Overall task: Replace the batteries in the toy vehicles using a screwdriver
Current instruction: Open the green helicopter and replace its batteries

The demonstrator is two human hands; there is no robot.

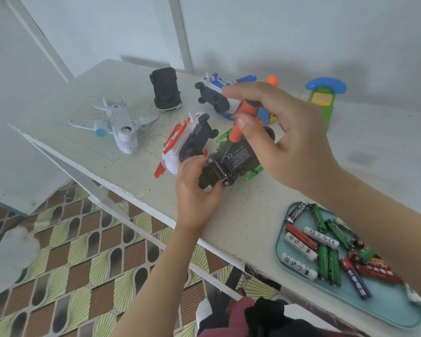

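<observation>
Holding: left hand (197, 188), fingers curled round the near end of the green toy vehicle (236, 159)
Vehicle: mid-counter (253, 215), black underside up, printed label showing
Right hand (284, 137): fingers and thumb pinch the orange handle of the screwdriver (238, 120), shaft tilted down-left
Tip: on the vehicle's underside, just left of the label
Batteries (326, 251): loose pile of green, red, white and black in a teal tray (387, 310), front right, partly under the right forearm
Other toys: red-and-white vehicle (187, 142) just left of the green one; blue-and-white vehicle (216, 96) behind; black car (165, 90) belly-up; white aeroplane (122, 125) far left; toy phone (325, 93) far right
</observation>
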